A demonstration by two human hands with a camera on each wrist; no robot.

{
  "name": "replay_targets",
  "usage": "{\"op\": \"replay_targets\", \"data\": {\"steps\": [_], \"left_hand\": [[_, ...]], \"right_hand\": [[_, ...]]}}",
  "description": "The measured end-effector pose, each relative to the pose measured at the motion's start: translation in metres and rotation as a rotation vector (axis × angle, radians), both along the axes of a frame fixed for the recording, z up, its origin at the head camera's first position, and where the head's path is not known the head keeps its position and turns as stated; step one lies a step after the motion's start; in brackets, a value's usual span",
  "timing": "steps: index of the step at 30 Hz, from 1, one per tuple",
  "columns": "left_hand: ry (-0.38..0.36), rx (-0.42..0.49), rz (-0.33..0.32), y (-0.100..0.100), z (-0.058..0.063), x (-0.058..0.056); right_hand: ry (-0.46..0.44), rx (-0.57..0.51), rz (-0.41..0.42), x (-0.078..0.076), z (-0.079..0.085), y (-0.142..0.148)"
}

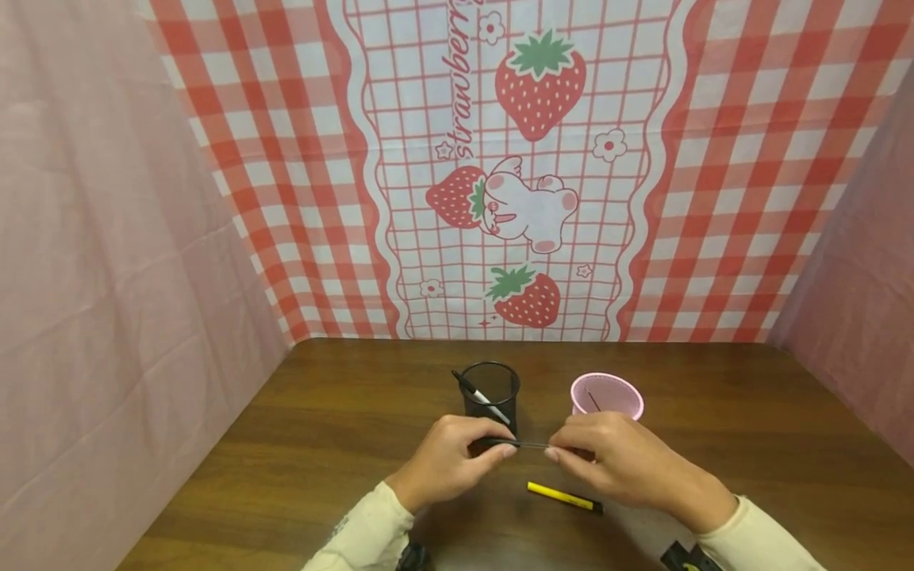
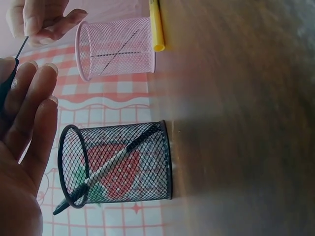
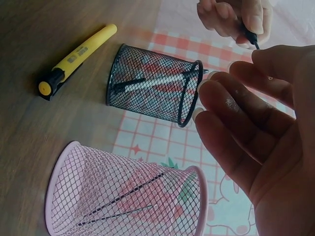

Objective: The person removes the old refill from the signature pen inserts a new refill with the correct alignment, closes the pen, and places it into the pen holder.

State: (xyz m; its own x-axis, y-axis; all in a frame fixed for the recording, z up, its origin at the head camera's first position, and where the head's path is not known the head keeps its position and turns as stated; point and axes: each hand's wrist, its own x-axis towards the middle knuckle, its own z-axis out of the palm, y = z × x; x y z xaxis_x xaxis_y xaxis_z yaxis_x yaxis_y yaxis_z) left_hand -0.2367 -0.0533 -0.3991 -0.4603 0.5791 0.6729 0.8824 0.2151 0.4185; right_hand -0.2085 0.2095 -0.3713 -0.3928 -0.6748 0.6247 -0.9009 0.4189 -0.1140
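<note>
Both hands have a fingertip pinch going, nearly closed with just the stick's thickness between thumb and fingers: left hand [image 1: 457,456] on the dark handle [image 2: 7,83], right hand [image 1: 628,460] on the skinny shaft, so the slim stick [image 1: 531,445] bridges them off the table [image 1: 343,428], on the near side of the two cups. I'd keep it straight and the pressure light, cuz a shaft that thin probably bends if you twist off-axis; let the fatter handle take the firmer hold. Handle looks smooth, maybe plastic; shaft could be metal, can't swear to it. Left cup's black mesh [image 1: 503,385] with a white-and-black marker [image 1: 481,396] leaning in it, right one's pink mesh [image 1: 617,392] with thin dark rods [image 3: 123,195]. Chunky yellow marker [image 1: 560,496] lies nearest on the wood-grain top.
</note>
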Motion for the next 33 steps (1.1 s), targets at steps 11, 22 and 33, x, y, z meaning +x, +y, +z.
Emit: {"op": "replay_targets", "data": {"steps": [11, 22, 33], "left_hand": [[0.004, 0.035, -0.071, 0.0028, -0.0032, -0.0001], [-0.115, 0.088, -0.106, 0.0060, -0.0035, 0.0037], [-0.075, 0.079, -0.072, 0.0070, -0.0056, 0.0035]], "right_hand": [[0.000, 0.007, 0.014, -0.0010, -0.0004, -0.0022], [0.016, 0.001, 0.010, -0.0004, -0.0011, -0.0030], [-0.059, 0.012, -0.010, 0.0012, -0.0008, -0.0017]]}}
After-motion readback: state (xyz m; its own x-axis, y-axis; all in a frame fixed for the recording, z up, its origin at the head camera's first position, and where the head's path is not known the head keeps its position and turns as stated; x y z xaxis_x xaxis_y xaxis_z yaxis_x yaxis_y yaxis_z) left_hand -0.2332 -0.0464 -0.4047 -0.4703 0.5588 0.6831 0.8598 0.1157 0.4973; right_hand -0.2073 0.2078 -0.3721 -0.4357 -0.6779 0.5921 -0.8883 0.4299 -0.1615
